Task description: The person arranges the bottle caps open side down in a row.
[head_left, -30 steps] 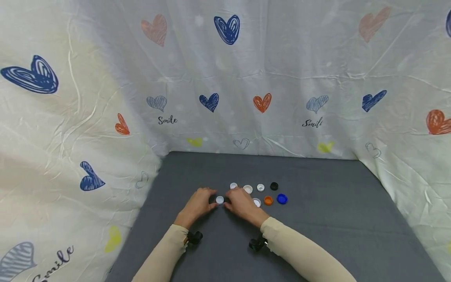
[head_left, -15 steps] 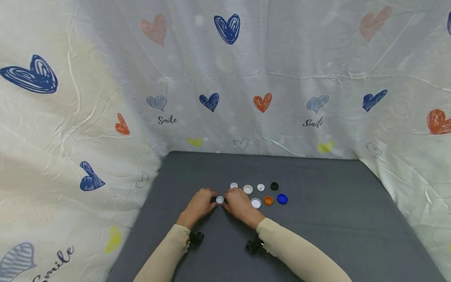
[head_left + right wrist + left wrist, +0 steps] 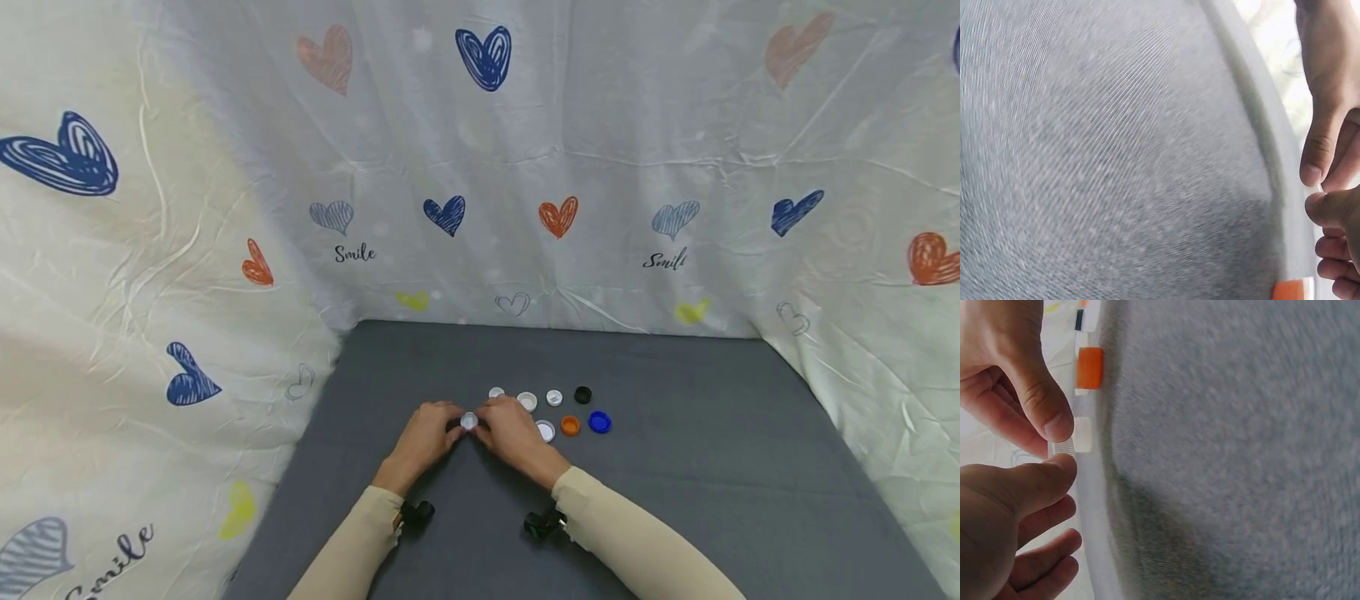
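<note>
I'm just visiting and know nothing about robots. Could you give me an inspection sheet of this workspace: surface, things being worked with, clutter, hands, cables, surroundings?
Surface: grey, fabric-like tabletop.
Job's things: pale ribbed cap at the fingertips; to its right, a back row of three white caps and a black cap, and a front row of a white cap, an orange cap and a blue cap.
Clutter: nothing seen.
Hands: left hand and right hand both pinch the ribbed cap; a black device sits at each wrist.
Cables: nothing seen.
Surroundings: pale curtain printed with hearts and "Smile".
</note>
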Action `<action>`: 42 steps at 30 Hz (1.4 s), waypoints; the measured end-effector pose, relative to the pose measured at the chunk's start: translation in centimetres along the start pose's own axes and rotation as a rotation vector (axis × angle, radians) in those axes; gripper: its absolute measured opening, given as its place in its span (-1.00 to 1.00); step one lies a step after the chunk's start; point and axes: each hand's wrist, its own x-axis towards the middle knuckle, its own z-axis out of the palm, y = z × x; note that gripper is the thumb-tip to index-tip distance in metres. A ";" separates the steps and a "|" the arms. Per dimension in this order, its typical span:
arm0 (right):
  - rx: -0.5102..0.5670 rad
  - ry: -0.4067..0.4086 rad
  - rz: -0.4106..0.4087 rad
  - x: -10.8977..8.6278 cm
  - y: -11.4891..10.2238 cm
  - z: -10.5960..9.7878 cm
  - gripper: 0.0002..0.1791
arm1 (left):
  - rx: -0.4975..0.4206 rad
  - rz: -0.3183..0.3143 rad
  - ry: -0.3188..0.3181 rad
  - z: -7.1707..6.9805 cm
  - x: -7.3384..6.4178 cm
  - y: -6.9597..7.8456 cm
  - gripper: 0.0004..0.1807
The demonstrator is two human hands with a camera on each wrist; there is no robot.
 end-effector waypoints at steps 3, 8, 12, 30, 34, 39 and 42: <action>0.049 0.015 0.014 -0.1 -0.1 -0.7 -0.82 | -0.024 0.024 0.042 -0.6 -0.1 0.4 -0.76; 0.073 0.056 0.014 -0.5 -0.2 -2.0 -0.78 | -0.023 0.065 0.100 -1.4 -0.3 1.1 -0.73; 0.065 0.085 0.016 -1.0 -0.3 -3.2 -0.74 | -0.027 0.117 0.160 -1.8 -0.5 1.8 -0.70; 0.186 0.191 -0.015 -3.9 -1.4 -7.4 -0.62 | -0.077 0.256 0.246 -4.6 -1.8 5.7 -0.64; 0.220 0.216 -0.035 -4.6 -1.4 -7.8 -0.59 | -0.111 0.284 0.242 -4.8 -2.0 6.4 -0.63; 0.240 0.233 -0.049 -5.4 -1.2 -8.0 -0.61 | -0.137 0.312 0.240 -4.7 -2.1 6.9 -0.64; 0.249 0.231 -0.047 -5.8 -1.2 -8.1 -0.63 | -0.144 0.330 0.250 -4.3 -2.3 6.9 -0.60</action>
